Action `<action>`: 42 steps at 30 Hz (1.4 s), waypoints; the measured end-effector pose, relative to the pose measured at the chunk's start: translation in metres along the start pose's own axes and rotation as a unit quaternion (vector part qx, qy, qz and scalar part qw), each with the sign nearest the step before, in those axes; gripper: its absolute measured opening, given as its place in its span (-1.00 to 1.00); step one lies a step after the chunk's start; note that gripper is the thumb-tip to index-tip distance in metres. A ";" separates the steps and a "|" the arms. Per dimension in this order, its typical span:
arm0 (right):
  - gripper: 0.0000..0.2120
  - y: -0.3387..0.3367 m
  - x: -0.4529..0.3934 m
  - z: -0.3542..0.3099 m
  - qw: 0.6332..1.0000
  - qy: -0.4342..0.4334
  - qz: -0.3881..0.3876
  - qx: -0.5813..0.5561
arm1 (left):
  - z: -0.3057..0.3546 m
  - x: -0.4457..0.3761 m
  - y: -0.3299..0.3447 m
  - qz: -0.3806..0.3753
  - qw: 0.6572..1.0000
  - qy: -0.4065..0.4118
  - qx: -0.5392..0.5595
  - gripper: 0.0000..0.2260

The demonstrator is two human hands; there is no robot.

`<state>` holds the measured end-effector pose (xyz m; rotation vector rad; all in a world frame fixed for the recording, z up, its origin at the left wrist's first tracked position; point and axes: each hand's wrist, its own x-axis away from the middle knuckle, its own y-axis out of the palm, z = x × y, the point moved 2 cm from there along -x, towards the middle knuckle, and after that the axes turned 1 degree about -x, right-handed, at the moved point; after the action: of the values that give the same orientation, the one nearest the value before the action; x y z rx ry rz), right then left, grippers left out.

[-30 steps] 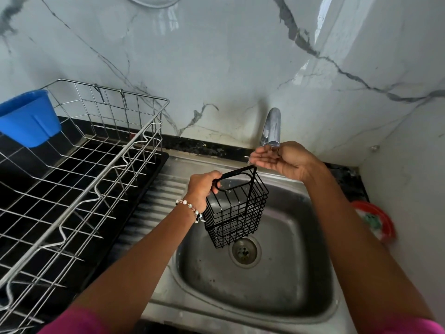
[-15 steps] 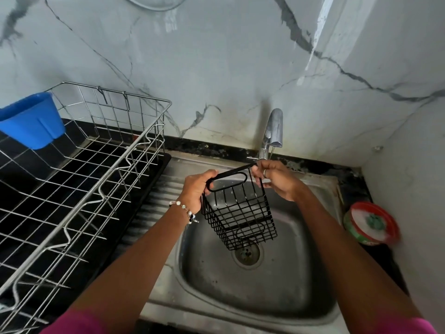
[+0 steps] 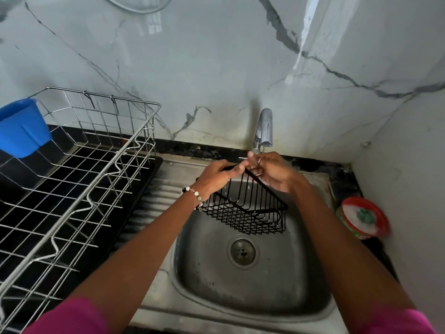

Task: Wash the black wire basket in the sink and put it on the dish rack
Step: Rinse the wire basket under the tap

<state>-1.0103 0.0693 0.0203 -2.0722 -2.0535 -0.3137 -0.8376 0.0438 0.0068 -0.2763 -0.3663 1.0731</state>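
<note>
The black wire basket (image 3: 250, 208) hangs tilted over the steel sink (image 3: 252, 280), just below the chrome tap (image 3: 264, 126). My left hand (image 3: 214, 177), with a bead bracelet on the wrist, grips the basket's top handle from the left. My right hand (image 3: 272, 169) holds the same top edge from the right, fingers curled on the wire under the spout. No water stream is visible. The steel wire dish rack (image 3: 79, 179) stands on the counter to the left of the sink.
A blue plastic cup (image 3: 21, 128) hangs on the rack's far left edge. A red-rimmed tub with a green scrubber (image 3: 363, 218) sits on the counter right of the sink. Marble walls close in behind and on the right. The drain (image 3: 242, 253) lies below the basket.
My right hand left the tap and took hold of the basket's top edge. The basket has turned and tilted, rising closer under the spout.
</note>
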 end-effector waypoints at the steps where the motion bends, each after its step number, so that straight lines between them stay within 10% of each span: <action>1: -0.78 -0.005 -0.001 -0.001 0.998 0.006 0.034 -0.048 | 0.000 0.000 0.001 0.006 1.000 0.000 0.005 -0.78; 6: -0.77 -0.018 0.001 -0.020 0.988 0.031 0.018 -0.150 | -0.010 -0.003 0.002 0.070 0.993 -0.051 0.076 -0.57; 11: -0.79 -0.024 0.006 -0.028 0.993 0.107 -0.006 0.056 | -0.022 -0.007 0.001 0.118 0.983 -0.093 0.106 -0.51; 42: -0.75 -0.013 0.014 -0.035 0.988 0.113 -0.029 0.100 | -0.023 -0.003 0.000 0.213 0.937 -0.185 0.207 -0.65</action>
<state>-1.0236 0.0723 0.0579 -1.7754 -1.9280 -0.3218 -0.8289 0.0397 -0.0146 0.2421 -0.4155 1.6069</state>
